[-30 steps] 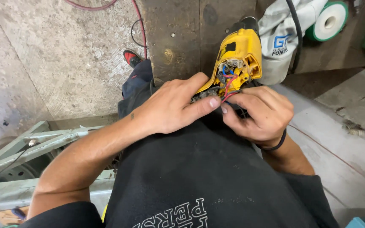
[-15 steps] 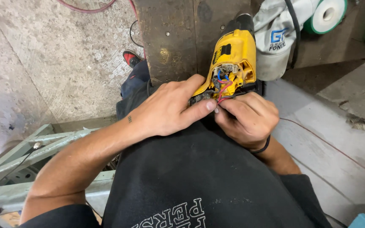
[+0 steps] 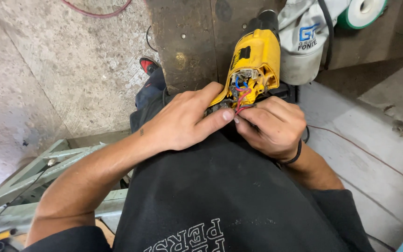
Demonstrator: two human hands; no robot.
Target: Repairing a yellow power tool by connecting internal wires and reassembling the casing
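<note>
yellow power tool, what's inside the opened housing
Inside the yellow power tool, red and blue wires loop beside a grey metal part. Lower innards are hidden by the left hand and right hand, whose fingertips meet at the wires.

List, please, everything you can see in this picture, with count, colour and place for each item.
opened yellow plastic power tool: one, yellow and black, on the lap, casing open
red and blue wires: a few, inside the open casing
white fabric cap: one, white, on the dark bench, upper right
green-and-white tape roll: one, top right corner
red cable: one, on the concrete floor, top left
pale green metal frame: one, lower left
red-and-black shoe: one, on the floor by the bench
black wristband: one, on the right wrist
left hand: gripping the tool's lower end
right hand: fingertips at the wires
</note>
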